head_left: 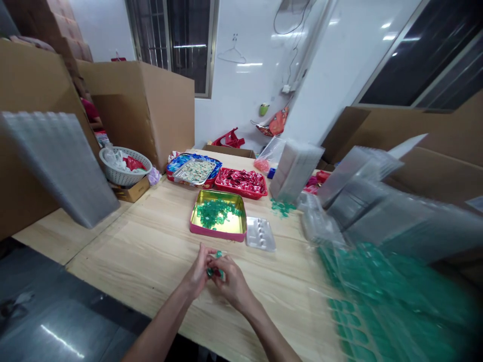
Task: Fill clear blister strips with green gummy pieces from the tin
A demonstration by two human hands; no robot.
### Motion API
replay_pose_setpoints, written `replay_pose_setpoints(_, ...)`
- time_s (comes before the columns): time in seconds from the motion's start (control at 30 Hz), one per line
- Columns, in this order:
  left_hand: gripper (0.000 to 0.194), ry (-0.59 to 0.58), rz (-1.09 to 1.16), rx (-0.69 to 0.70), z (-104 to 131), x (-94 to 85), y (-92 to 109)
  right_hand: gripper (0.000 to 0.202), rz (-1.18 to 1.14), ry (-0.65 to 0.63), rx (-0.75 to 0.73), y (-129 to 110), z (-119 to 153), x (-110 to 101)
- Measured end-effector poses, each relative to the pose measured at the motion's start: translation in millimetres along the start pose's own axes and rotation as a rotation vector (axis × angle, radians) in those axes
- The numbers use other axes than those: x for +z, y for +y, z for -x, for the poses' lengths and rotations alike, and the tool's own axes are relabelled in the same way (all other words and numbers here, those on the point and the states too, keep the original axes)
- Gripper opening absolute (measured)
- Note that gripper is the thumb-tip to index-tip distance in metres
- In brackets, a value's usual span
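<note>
My left hand (199,271) and my right hand (231,279) meet above the near part of the table, fingers closed around small green plastic pieces (219,254). Something dark red shows between the fingertips; its kind is hidden. Just beyond the hands is a rectangular tin (219,234) with a gold inside and a red-pink outer wall. Loose green plastic pieces (215,212) lie in it. To the right of the tin rests a clear molded plastic tray (261,234) with a row of small bumps.
Behind the tin stand a red tray (241,193) of red packets and a metal tray (194,171) of pale small pieces. Clear plastic stacks (297,171) stand on the right, with green blister sheets (377,296) nearer. At left are a tall plastic stack (64,166) and a white basket (124,177).
</note>
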State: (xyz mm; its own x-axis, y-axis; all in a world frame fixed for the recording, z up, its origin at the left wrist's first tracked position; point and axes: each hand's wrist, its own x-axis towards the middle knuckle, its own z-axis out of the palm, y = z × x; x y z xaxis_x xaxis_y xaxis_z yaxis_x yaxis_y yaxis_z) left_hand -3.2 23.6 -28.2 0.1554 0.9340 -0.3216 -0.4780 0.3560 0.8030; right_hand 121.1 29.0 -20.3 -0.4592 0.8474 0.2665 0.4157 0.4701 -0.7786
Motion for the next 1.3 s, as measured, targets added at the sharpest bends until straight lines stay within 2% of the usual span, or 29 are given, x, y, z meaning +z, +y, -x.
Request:
replay_pose_setpoints(0.1,0.052,0.010,0.004,-0.002,3,-0.7,-1,0.020,-0.177,0.013,0.121,13,-1,2)
replay_pose_setpoints(0.2,0.033,-0.004,-0.053,0.038,7,-4.6,-3,0.008,-0.500,0.026,0.293,26,0,1)
replay_pose_setpoints(0.27,0.026,0.021,-0.127,0.074,8,-6.2,-4,0.010,-0.676,0.020,0.381,30,2,-1)
replay_pose_setpoints(0.37,0.026,0.095,-0.192,0.129,8,-6.2,-6,0.014,-0.794,0.025,0.458,31,5,-3)
replay_pose_setpoints(0.43,0.027,0.103,-0.236,0.142,6,-6.1,-10,0.014,-0.818,0.021,0.491,31,8,-3)
replay_pose_setpoints(0.53,0.019,0.088,-0.368,0.111,3,-8.5,-23,0.011,-0.740,-0.014,0.534,38,13,-1)
replay_pose_setpoints(0.63,0.009,0.096,-0.586,0.139,-3,-12.5,-37,0.008,-0.520,-0.037,0.525,49,15,3)
replay_pose_setpoints(0.8,0.013,0.174,-1.081,0.214,-6,-11.6,-45,0.013,-0.097,-0.032,0.383,54,20,8)
replay_pose_setpoints(0.93,0.017,0.192,-1.290,0.289,1,-6.7,-44,0.018,0.082,0.031,0.260,45,17,1)
replay_pose_setpoints(1.0,0.018,0.168,-1.304,0.290,4,-6.4,-45,0.017,0.123,0.089,0.168,42,2,-11)
replay_pose_setpoints(1.1,0.016,0.132,-1.286,0.261,3,-10.0,-45,0.018,0.213,0.121,0.090,48,-45,-34)
replay_pose_setpoints(1.2,0.016,0.125,-1.291,0.257,-4,-17.1,-43,0.023,0.313,0.096,0.159,68,-104,-48)
replay_pose_setpoints(1.3,0.017,0.132,-1.295,0.266,-11,-24.4,-42,0.033,0.345,0.055,0.206,92,-148,-47)
